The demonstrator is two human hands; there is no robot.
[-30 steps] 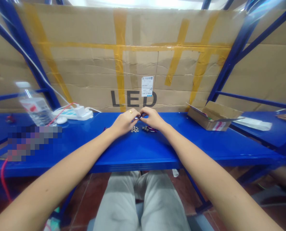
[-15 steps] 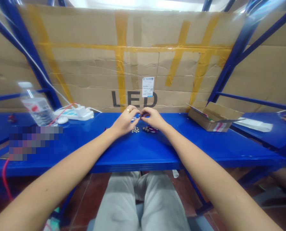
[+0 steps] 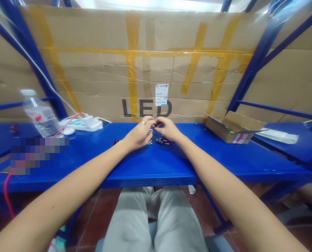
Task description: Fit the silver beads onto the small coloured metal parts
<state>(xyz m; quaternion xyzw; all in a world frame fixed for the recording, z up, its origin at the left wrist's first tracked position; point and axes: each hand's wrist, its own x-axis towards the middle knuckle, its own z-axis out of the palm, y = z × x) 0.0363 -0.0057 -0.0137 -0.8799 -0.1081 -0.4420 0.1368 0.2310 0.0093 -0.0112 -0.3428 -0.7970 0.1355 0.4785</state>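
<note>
Over the blue table point(image 3: 150, 168), my left hand point(image 3: 140, 133) and my right hand point(image 3: 168, 128) meet fingertip to fingertip. Both are closed in a pinch around something small and dark that the fingers mostly hide; its kind does not show. Below my right hand lies a small pile of purple and silver metal parts point(image 3: 165, 141). A few small round metal pieces point(image 3: 150, 142) peek out beside my left hand, which covers the others. Left of that wrist, more purple parts point(image 3: 116, 141) are partly hidden.
An open cardboard box point(image 3: 232, 129) stands at the right, near a white packet point(image 3: 280, 135). To the left are a plastic bottle point(image 3: 40, 117), a white power strip point(image 3: 78, 123) and a blurred-out item point(image 3: 37, 155). A big cardboard sheet point(image 3: 103, 77) closes off the back.
My left hand has shifted slightly right and turned inward, now covering most of the round metal pieces. The right hand barely moved. Another person's hand at the far right edge has gone from view.
</note>
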